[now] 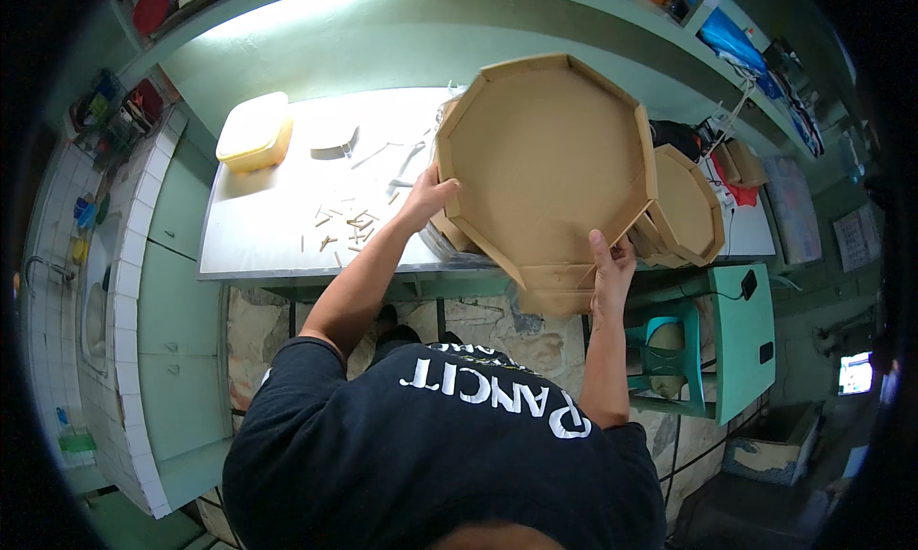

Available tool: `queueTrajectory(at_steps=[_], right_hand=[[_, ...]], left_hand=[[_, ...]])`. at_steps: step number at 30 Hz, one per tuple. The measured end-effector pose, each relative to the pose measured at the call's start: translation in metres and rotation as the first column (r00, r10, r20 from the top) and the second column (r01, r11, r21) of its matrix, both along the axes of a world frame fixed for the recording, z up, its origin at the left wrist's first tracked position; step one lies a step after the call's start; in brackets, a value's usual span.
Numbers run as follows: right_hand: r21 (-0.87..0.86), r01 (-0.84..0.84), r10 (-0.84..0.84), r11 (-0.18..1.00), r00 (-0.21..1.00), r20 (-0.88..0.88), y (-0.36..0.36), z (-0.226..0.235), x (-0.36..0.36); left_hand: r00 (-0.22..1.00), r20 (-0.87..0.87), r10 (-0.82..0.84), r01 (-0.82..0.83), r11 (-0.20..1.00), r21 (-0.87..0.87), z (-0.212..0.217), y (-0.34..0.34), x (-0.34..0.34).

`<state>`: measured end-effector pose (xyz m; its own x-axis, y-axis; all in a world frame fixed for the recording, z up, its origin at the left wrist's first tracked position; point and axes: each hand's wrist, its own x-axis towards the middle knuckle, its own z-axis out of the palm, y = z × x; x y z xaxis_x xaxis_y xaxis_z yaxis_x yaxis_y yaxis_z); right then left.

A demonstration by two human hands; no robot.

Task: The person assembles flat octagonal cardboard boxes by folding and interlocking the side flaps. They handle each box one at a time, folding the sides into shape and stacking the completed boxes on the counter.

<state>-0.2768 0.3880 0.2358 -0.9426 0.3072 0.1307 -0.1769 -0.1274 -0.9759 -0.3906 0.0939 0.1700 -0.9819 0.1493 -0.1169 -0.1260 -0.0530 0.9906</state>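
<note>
Raised over the right part of the white table is a brown octagonal cardboard tray (550,158) with low folded walls. My left hand (430,196) grips its left wall, thumb on the inner side. On the lower right wall, beside a creased flap (555,287), my right hand (610,268) is closed with the thumb up. Below and right of the tray, more octagonal cardboard trays (688,206) are stacked on the table. Several short tan strips (356,227) lie scattered to the left of my left hand. The tray hides part of the table behind it.
A yellow tub with a white lid (254,134) and a small white container (333,141) stand on the table (244,239). A shelf (612,3) runs above. At right are a green chair (660,359) and a green tabletop (741,344); a tiled sink counter (124,292) lines the left.
</note>
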Motion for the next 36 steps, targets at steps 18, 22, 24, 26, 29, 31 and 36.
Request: queueTrajectory(at_steps=[18,22,24,26,29,31,36], right_hand=[[-0.023,0.167,-0.155,0.986,0.953,0.261,-0.012,-0.085,-0.040],[0.752,0.092,-0.033,0.652,0.995,-0.094,0.022,-0.081,-0.029],[0.941,-0.017,0.211,0.339,0.976,-0.059,0.040,-0.077,-0.023],[0.984,0.039,0.281,0.173,0.956,-0.087,0.048,-0.077,-0.027],[0.989,0.060,0.353,0.135,0.930,-0.104,0.047,-0.078,-0.044],[0.983,-0.019,0.369,0.184,0.928,-0.051,0.043,-0.077,-0.057],[0.934,-0.121,0.338,0.335,0.941,0.000,0.033,-0.085,-0.069]], left_hand=[[0.920,-0.356,0.165,-0.387,0.233,-0.892,-0.034,-0.128,-0.008],[0.760,-0.650,0.021,-0.550,0.555,-0.624,-0.026,-0.087,0.004],[0.654,-0.708,-0.265,-0.316,0.755,-0.574,-0.014,-0.059,0.015],[0.490,-0.669,-0.559,-0.159,0.698,-0.698,-0.007,-0.028,0.026],[0.418,-0.643,-0.642,-0.124,0.661,-0.740,-0.003,0.003,0.031],[0.468,-0.506,-0.725,0.027,0.584,-0.811,-0.002,0.009,0.020],[0.531,-0.532,-0.660,0.035,0.645,-0.764,-0.009,0.022,0.014]])
